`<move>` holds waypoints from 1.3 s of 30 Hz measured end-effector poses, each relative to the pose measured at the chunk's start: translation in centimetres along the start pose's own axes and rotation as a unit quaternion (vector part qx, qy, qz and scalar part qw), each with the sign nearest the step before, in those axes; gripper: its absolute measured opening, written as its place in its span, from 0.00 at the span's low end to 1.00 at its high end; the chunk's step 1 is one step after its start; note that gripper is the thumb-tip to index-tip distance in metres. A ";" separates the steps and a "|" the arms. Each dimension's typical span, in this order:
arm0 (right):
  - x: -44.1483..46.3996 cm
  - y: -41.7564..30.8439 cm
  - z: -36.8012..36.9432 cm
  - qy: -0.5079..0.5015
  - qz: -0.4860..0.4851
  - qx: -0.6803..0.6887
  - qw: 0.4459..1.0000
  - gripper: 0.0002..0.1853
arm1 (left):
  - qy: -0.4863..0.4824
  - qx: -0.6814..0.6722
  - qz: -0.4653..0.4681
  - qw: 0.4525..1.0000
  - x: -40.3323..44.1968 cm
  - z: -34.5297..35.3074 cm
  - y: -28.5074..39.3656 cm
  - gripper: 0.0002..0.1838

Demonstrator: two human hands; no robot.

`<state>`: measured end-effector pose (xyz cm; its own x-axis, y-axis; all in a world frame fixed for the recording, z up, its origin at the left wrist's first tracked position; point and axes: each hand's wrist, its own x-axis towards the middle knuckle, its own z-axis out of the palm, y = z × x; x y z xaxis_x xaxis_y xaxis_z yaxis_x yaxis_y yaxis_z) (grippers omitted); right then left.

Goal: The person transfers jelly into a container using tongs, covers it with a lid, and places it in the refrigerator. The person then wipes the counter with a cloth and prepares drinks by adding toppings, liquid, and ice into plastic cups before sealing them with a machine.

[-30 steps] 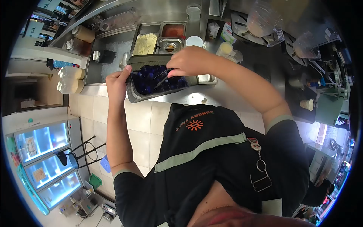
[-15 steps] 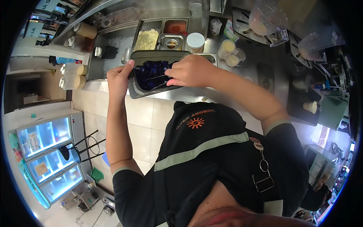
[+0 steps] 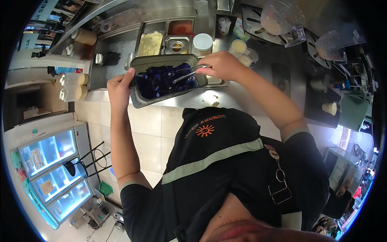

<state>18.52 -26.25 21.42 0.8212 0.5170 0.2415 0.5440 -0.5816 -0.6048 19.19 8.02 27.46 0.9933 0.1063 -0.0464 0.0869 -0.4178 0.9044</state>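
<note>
My left hand [image 3: 121, 86] grips the left end of a dark rectangular container [image 3: 169, 97], thumb over its rim. Glossy dark blue pieces [image 3: 159, 82] fill much of its inside. From the right, my right hand [image 3: 219, 66] holds metal tongs [image 3: 189, 74], whose tips reach into the blue pieces. The container is tilted over the counter's front edge. Behind it are a tray of pale yellow food [image 3: 150, 44] and a lidded metal pan [image 3: 176, 45]. A white-lidded jar [image 3: 202, 42] stands behind the tongs.
An ice bin [image 3: 121, 54] with a dark pitcher lies at the left, near bottles [image 3: 74, 86]. Yellow-topped cups [image 3: 238, 47] and blender jugs [image 3: 278, 20] are at the right. A stool [image 3: 86, 165] stands on the floor. Part of another person [image 3: 338, 203] shows at the lower right.
My right hand has drawn back to the right, bringing more of the tongs into view. The container has shifted slightly left and shows more of its inside.
</note>
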 end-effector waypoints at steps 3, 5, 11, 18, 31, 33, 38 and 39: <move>-1.8 2.0 -1.0 0.032 0.082 0.083 0.993 0.17 | 0.012 0.001 0.007 1.000 -0.2 0.5 0.9 0.28; -2.9 3.1 -1.6 0.042 0.129 0.099 0.986 0.17 | 0.012 0.018 0.011 1.000 -0.3 0.8 2.0 0.28; -5.4 4.4 -1.6 0.054 0.200 0.114 0.972 0.18 | -0.001 0.062 0.035 0.997 0.3 1.3 2.7 0.29; -6.2 4.9 0.9 0.063 0.170 0.070 0.981 0.19 | -0.021 0.091 0.047 0.994 0.3 2.2 4.3 0.29; -2.9 2.5 5.5 0.001 0.079 -0.136 0.988 0.18 | -0.030 0.068 0.028 0.997 -0.6 2.0 3.0 0.25; -3.4 2.7 5.4 0.024 0.059 -0.116 0.991 0.18 | -0.025 0.076 0.023 0.997 -0.6 1.8 2.5 0.26; -5.1 3.8 4.5 0.057 0.141 0.054 0.987 0.17 | -0.016 0.094 0.027 0.995 -0.9 1.6 2.8 0.28; -5.6 3.9 4.1 0.060 0.201 0.131 0.969 0.17 | -0.010 0.095 0.033 0.995 -0.9 1.6 2.7 0.30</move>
<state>15.35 -28.85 14.54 0.9801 0.1970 0.0232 0.1270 -0.5334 -0.8363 18.64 5.31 29.27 0.9984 0.0562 0.0003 0.0328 -0.5862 0.8095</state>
